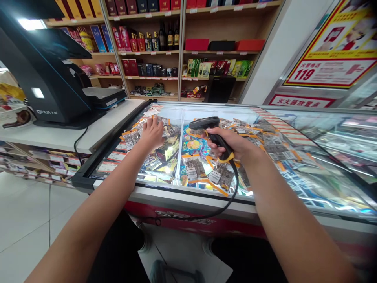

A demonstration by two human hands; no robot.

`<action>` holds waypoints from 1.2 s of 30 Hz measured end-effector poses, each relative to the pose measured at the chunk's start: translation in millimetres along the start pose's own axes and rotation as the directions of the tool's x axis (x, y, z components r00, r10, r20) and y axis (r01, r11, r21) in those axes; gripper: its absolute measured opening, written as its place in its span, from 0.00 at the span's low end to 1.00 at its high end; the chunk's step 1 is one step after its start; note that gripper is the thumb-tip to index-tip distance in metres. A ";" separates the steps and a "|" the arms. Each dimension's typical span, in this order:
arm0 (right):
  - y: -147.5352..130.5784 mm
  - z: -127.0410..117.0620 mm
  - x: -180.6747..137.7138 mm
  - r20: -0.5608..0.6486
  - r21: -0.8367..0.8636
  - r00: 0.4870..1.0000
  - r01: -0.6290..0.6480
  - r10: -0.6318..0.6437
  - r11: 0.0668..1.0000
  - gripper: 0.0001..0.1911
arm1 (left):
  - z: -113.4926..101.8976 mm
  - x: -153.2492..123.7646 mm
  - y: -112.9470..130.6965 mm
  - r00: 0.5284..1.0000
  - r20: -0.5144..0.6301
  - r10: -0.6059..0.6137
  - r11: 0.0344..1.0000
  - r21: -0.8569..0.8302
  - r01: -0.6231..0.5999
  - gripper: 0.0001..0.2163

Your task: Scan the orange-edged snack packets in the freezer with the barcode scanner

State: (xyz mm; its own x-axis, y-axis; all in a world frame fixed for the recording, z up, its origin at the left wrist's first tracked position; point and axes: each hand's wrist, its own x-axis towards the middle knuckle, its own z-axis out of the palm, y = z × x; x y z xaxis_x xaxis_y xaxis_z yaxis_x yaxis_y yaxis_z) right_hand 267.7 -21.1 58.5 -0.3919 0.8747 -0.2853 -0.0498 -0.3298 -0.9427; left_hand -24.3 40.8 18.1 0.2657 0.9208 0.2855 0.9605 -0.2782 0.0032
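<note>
My right hand (pixel 232 143) is closed round the handle of a black barcode scanner (pixel 206 125) with a yellow band, held just above the glass lid of a chest freezer (pixel 188 194). The scanner's black cable (pixel 218 210) loops down over the freezer's front edge. My left hand (pixel 152 133) lies on the glass lid to the left, fingers stretched forward over several orange-edged price labels (pixel 129 137) stuck on the glass. Coloured packets show through the lid beneath both hands.
A black till terminal (pixel 47 78) with a printer (pixel 103 96) stands on the white counter (pixel 59 135) at left. Wooden shelves (pixel 179 51) of bottles and boxes line the back wall. A red and yellow poster (pixel 338 43) hangs at right. White floor tiles (pixel 26 220) lie lower left.
</note>
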 end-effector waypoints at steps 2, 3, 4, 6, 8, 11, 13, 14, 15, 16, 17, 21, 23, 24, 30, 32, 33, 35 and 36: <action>-0.7 -2.1 1.6 -0.036 0.048 0.999 0.027 -0.025 0.998 0.11 | -4.5 -5.8 11.7 0.986 0.062 0.153 0.979 -0.146 -0.142 0.24; -0.9 -3.5 2.3 -0.046 0.067 0.998 0.038 -0.034 0.997 0.11 | -5.8 -9.1 19.7 0.952 0.125 0.278 0.937 -0.253 -0.240 0.22; -1.0 -4.8 2.9 -0.049 0.084 0.998 0.045 -0.041 0.995 0.12 | -6.5 -12.6 28.6 0.897 0.189 0.399 0.879 -0.357 -0.316 0.25; -1.5 -7.2 3.3 -0.035 0.111 0.998 0.051 -0.048 0.992 0.12 | -5.6 -19.1 46.2 0.821 0.256 0.510 0.816 -0.447 -0.367 0.33; -2.0 -8.5 2.6 -0.019 0.122 0.998 0.054 -0.052 0.991 0.12 | -2.9 -23.1 58.8 0.789 0.270 0.551 0.797 -0.452 -0.402 0.36; -2.8 -8.6 -1.1 0.021 0.085 0.999 0.023 -0.025 0.996 0.13 | 0.9 -21.3 59.3 0.794 0.268 0.546 0.791 -0.477 -0.383 0.36; -3.1 -7.6 -4.4 0.063 0.027 0.998 -0.022 0.020 0.999 0.15 | 2.1 -15.7 47.6 0.842 0.263 0.470 0.817 -0.492 -0.302 0.37; -3.0 -6.8 -5.9 0.080 -0.008 0.996 -0.040 0.041 0.999 0.16 | 2.5 -12.3 39.3 0.875 0.247 0.416 0.837 -0.481 -0.262 0.37; -2.7 -5.7 -7.1 0.090 -0.043 0.995 -0.049 0.052 0.998 0.17 | 3.0 -8.9 30.4 0.909 0.212 0.359 0.858 -0.458 -0.232 0.36; -2.2 -4.4 -7.9 0.094 -0.074 0.994 -0.049 0.056 0.996 0.18 | 3.7 -5.6 21.5 0.933 0.165 0.320 0.877 -0.423 -0.226 0.35; -1.4 -2.8 -8.2 0.097 -0.098 0.994 -0.044 0.053 0.994 0.18 | 4.6 -2.9 13.2 0.951 0.113 0.288 0.895 -0.386 -0.225 0.35; 4.6 5.2 -4.0 0.132 -0.116 0.991 -0.019 0.035 0.993 0.15 | 10.4 3.5 -5.9 0.981 -0.004 0.196 0.926 -0.329 -0.187 0.36; 8.4 9.1 -0.1 0.152 -0.102 0.988 -0.015 0.030 0.995 0.15 | 12.8 4.5 -5.6 0.983 -0.026 0.179 0.915 -0.362 -0.176 0.36; 10.2 10.7 1.7 0.158 -0.096 0.987 -0.010 0.025 0.995 0.15 | 13.5 4.8 -3.8 0.983 -0.042 0.180 0.906 -0.383 -0.182 0.36; 13.6 14.2 5.6 0.188 -0.079 0.982 0.026 -0.011 0.997 0.16 | 13.1 4.6 8.5 0.966 -0.133 0.221 0.856 -0.448 -0.257 0.34; 12.7 14.0 5.3 0.200 -0.070 0.980 0.029 -0.015 0.997 0.17 | 12.8 4.4 9.0 0.969 -0.130 0.210 0.861 -0.446 -0.247 0.34; 12.2 13.9 5.2 0.204 -0.068 0.979 0.029 -0.014 0.997 0.17 | 12.7 4.3 8.8 0.971 -0.125 0.202 0.864 -0.444 -0.237 0.34; 11.7 13.9 5.3 0.207 -0.071 0.978 0.028 -0.013 0.997 0.17 | 12.8 4.4 8.5 0.973 -0.118 0.196 0.868 -0.441 -0.228 0.34; 11.7 13.9 5.3 0.209 -0.074 0.978 0.030 -0.014 0.997 0.18 | 12.8 4.4 8.6 0.972 -0.117 0.201 0.867 -0.440 -0.233 0.34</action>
State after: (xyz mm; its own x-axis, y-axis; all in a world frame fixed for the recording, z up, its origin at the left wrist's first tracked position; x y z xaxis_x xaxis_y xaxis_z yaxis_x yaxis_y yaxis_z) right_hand 252.2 -25.3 48.4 -0.5746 0.7856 -0.2295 0.0064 -0.2761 -0.9611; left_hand -13.8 46.0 7.2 0.4423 0.8075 0.3904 0.7351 -0.5757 0.3581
